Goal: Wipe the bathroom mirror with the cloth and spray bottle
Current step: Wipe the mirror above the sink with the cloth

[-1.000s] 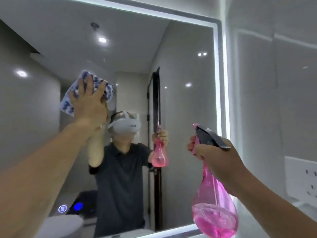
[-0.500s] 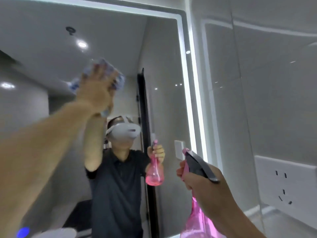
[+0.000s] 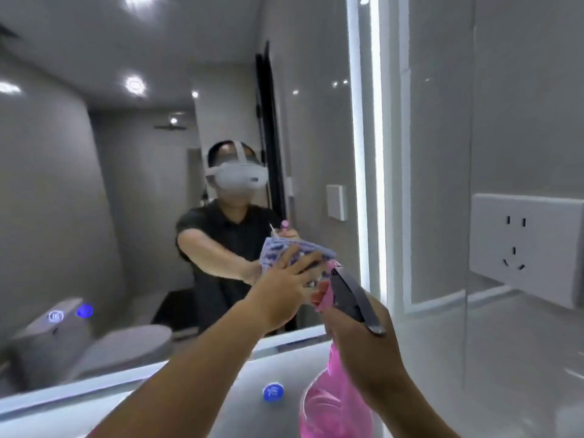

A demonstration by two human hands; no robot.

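The large wall mirror (image 3: 94,216) with a lit strip along its right and bottom edges fills the left of the head view. My left hand (image 3: 284,289) presses a blue-and-white patterned cloth (image 3: 278,249) flat against the glass near the lower right corner. Just to its right, my right hand (image 3: 366,352) grips the neck of a pink spray bottle (image 3: 328,403) with a dark trigger; the nozzle sits close to the cloth. The bottle's lower part runs off the bottom edge.
A white wall socket plate (image 3: 524,248) is on the tiled side wall at right. A blue bottle cap (image 3: 273,392) shows below the mirror's bottom edge. The mirror reflects a person, a toilet and a dark door frame.
My left hand has swept the cloth from the upper part of the mirror down to its lower right corner. The view has tilted downward, and the spray bottle sits closer to the cloth.
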